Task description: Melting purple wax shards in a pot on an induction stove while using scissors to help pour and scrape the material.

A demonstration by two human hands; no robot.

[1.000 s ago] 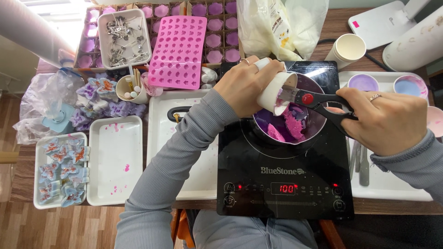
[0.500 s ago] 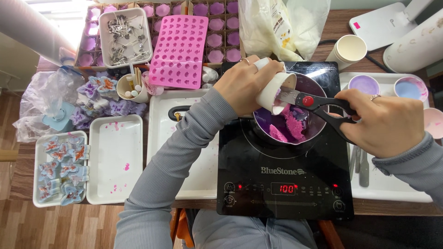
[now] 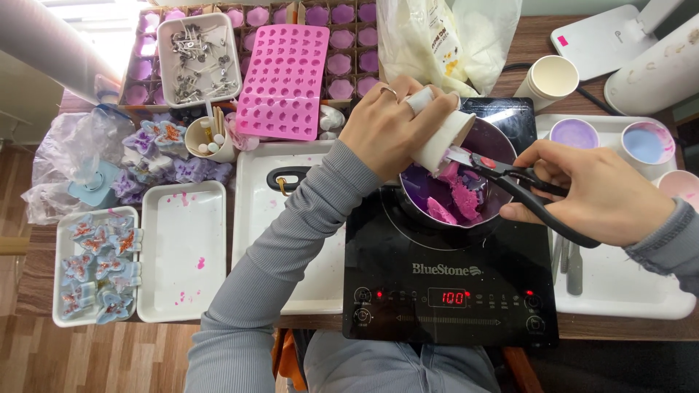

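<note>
My left hand grips a white paper cup, tipped mouth-down over a small metal pot. My right hand holds black scissors with a red pivot, their blades reaching into the cup's mouth. Pink and purple wax chunks lie in the pot, which sits on a black induction cooker with a lit red display.
A pink silicone mould and a box of purple moulds lie behind. White trays sit left, one holding butterfly-shaped pieces. Cups of coloured wax, a stack of paper cups and a plastic bag stand right.
The cup has tipped further over the pot and moved slightly right. My right hand has turned and dropped a little, angling the scissors more steeply into the cup.
</note>
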